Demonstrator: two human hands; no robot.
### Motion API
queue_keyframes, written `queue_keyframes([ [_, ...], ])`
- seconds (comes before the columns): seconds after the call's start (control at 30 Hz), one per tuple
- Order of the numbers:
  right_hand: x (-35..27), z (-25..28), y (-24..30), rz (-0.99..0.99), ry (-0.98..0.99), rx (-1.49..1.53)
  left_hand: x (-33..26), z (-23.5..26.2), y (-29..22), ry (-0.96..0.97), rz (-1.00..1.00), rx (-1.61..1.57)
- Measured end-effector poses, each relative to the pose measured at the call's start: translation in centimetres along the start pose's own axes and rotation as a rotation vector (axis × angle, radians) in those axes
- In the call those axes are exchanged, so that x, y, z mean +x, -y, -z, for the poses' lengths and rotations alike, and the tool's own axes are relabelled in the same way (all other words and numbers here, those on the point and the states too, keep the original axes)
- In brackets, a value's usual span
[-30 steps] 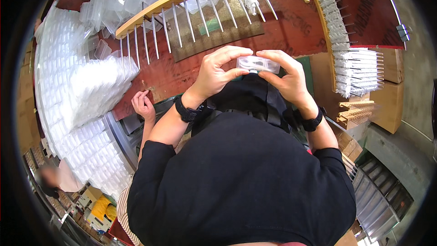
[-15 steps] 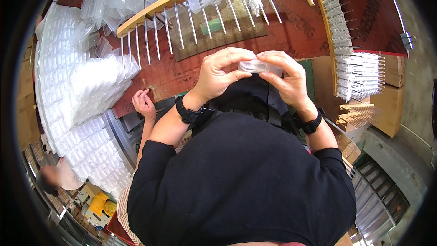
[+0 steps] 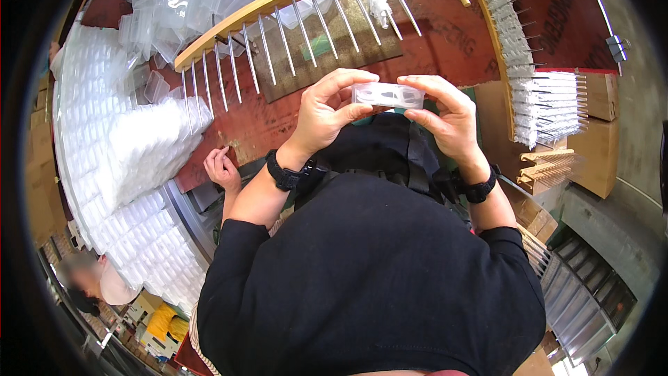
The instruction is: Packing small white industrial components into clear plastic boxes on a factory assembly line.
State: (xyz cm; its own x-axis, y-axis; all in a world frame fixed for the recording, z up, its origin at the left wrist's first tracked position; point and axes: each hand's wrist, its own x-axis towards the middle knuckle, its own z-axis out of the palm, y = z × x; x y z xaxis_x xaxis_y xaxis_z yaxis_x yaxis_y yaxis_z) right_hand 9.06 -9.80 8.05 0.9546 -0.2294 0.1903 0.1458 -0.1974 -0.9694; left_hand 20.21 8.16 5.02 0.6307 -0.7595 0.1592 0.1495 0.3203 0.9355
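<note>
Between my two hands is a small clear plastic box (image 3: 387,96), held level over the table's near edge, with dark shapes showing through its wall. My left hand (image 3: 325,108) pinches its left end, thumb below and fingers above. At the right end my right hand (image 3: 447,115) grips it the same way. Beyond my hands lies a wooden rack (image 3: 278,8) with a row of metal rods. A bundle of small white pieces (image 3: 376,1) is threaded on one rod near its right end.
Loose clear boxes (image 3: 177,3) pile up behind the rack. Rows of packed white boxes (image 3: 90,118) cover the left side. A second rack (image 3: 511,63) full of white pieces stands at the right, near cardboard cartons (image 3: 595,157). Another person's hand (image 3: 223,169) rests beside my left forearm.
My hands have moved slightly apart along the box, showing more of its near side, and the box sits a little further left. Both hands keep their hold.
</note>
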Motion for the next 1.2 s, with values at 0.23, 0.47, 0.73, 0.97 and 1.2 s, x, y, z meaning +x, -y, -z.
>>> queue_keyframes([
  [0.23, 0.0, 0.3, 0.2, 0.111, 0.009, -0.144, -0.1, 0.0, -0.4, 0.023, 0.0, -0.016],
  [0.47, 0.3, -0.7, 0.1, -0.047, -0.074, 0.102, -0.1, -0.2, -0.3, -0.084, 0.055, -0.061],
  [0.73, 0.3, -1.3, -0.3, 0.052, 0.106, -0.115, -0.3, 0.0, -0.4, -0.015, -0.171, 0.449],
  [0.97, 0.2, -1.5, -0.8, 0.072, 0.098, -0.186, -0.6, 0.0, -0.4, -0.009, -0.19, 0.523],
  [1.2, 0.0, -1.6, -1.6, 0.028, 0.094, -0.174, -0.8, 0.1, 0.2, -0.014, -0.102, 0.48],
])
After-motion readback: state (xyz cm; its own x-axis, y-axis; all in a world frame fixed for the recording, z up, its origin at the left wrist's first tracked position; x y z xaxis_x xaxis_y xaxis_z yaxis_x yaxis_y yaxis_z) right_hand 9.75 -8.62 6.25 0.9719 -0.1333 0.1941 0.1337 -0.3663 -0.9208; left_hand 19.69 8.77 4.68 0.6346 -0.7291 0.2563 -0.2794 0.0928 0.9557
